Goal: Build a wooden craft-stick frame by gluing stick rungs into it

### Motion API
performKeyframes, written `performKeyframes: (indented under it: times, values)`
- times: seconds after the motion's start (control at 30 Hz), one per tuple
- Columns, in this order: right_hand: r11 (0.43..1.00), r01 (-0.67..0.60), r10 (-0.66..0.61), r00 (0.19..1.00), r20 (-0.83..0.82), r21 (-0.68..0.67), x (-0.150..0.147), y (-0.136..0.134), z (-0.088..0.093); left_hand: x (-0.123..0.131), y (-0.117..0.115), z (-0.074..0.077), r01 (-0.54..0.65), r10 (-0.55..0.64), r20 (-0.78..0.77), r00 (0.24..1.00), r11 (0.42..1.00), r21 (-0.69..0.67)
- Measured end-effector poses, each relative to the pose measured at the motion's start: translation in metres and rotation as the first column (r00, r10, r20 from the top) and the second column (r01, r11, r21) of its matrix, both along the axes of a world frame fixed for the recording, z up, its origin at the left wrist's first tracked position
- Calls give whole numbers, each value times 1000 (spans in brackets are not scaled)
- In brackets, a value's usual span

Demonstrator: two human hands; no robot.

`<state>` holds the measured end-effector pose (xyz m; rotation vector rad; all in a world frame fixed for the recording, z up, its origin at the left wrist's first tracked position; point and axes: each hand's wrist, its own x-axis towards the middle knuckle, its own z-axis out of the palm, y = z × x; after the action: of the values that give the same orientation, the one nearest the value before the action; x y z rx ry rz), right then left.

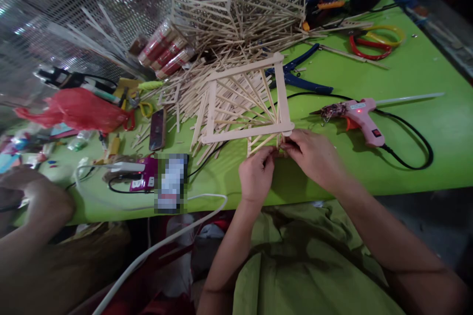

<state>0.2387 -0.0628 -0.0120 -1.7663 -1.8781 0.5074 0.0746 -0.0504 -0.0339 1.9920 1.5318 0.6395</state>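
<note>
A square frame of flat wooden craft sticks (240, 133), with thin sticks fanning out from one corner, stands tilted at the middle of the table. Both hands are at its near right corner. My left hand (256, 172) has its fingers pinched together at the lower sticks below the frame. Close beside it, my right hand (312, 155) pinches the frame near that same corner. The fingertips almost meet, and what lies exactly between them is partly hidden. To the right rests a pink glue gun (364, 115) with its red light lit and a glue stick in its back.
Behind the frame lie a pile of loose sticks (225, 59), blue pliers (308, 81) and red-and-yellow scissors (373, 44). Phones (158, 129), a purple power strip (142, 177), a white cable (166, 236) and a red plastic bag (81, 108) are left. Another person's arm (40, 202) rests far left.
</note>
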Motion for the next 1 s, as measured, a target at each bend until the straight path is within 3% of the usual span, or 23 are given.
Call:
performKeyframes:
  times: [0.27, 0.63, 0.87, 1.0]
  values:
    - [998, 0, 2, 999, -39, 58, 1, 0, -3, 1, 0, 3, 0, 0, -18, 1000, 1000, -7]
    - [995, 29, -33, 999, 36, 90, 4, 3, -4, -1, -1, 3, 29, -29, 0, 1000, 1000, 3]
    - [991, 77, -75, 997, -29, 112, 10, 0, -3, -31, -7, 6, 12, -17, 77, 997, 998, 66]
    - [963, 233, -222, 971, -89, 139, 37, -15, -2, -56, 7, 5, 21, -29, 61, 998, 993, 117]
